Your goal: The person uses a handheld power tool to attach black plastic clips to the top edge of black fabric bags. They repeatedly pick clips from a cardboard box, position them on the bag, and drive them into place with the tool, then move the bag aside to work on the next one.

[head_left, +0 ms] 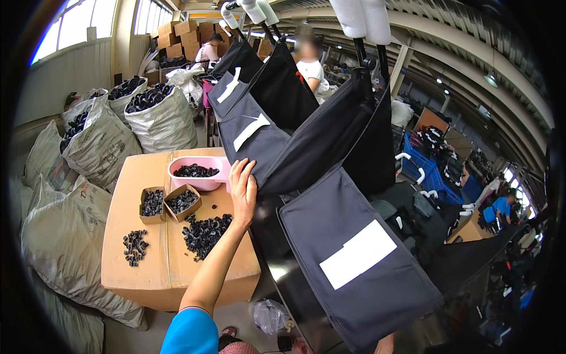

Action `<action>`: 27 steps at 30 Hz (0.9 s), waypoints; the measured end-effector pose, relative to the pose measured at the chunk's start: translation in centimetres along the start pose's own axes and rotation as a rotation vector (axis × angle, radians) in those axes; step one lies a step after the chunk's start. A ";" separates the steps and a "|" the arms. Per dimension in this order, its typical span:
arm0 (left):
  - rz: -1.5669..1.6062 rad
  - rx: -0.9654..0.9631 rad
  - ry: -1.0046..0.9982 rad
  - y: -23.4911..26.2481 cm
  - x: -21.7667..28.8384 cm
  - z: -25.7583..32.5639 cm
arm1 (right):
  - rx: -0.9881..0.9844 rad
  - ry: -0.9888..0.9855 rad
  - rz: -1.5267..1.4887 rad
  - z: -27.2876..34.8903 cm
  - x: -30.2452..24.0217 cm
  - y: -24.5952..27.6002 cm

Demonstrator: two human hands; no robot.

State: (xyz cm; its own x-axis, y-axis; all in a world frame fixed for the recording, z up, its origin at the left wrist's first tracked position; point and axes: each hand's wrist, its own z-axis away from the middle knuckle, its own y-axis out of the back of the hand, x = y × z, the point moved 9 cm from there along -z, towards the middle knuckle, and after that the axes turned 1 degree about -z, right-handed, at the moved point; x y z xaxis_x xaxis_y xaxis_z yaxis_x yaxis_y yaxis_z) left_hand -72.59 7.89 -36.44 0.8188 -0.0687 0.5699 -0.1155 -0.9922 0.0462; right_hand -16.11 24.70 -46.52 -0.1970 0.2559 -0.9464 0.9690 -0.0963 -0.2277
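Note:
My left hand (242, 192) rests at the left edge of a dark fabric seat (256, 138), its fingers stretched out and touching the cloth. Just beside it is a pink scoop-shaped tub (194, 183) of small black parts. Only a bit of my right hand or wrist (385, 344) shows below the near fabric panel (348, 236); its fingers are hidden. A white label (358, 253) lies on that panel. Further fabric pieces (233, 94) line up behind, with black tubes and white foam-covered handles (349, 17) standing above them.
A big cardboard box (132, 189) carries two small cartons (154, 203) and loose piles of black parts (206, 236). Woven sacks (162, 121) of black wheel-like pieces stand at left. A plastic bag (271, 316) lies on the floor. Co-workers (311, 68) and blue crates (433, 171) are beyond.

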 end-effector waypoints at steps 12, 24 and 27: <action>-0.138 -0.041 -0.055 -5.6 -13.9 -10.0 | 0.064 -0.213 -0.158 0.7 8.3 -19.0; 0.093 -0.307 0.006 -6.0 -14.1 -6.3 | -0.096 -0.310 -0.346 4.6 6.4 -19.1; 0.325 -0.454 0.399 -1.6 -6.3 6.7 | -0.149 -0.503 -0.263 9.0 5.5 -13.1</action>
State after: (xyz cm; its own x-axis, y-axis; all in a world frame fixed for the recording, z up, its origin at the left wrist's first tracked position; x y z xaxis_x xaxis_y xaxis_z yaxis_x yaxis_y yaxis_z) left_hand -73.79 9.23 -45.59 0.4429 -0.2256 0.8677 -0.6160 -0.7798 0.1117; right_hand -31.26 18.68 -50.86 -0.4446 -0.2385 -0.8634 0.8815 0.0546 -0.4690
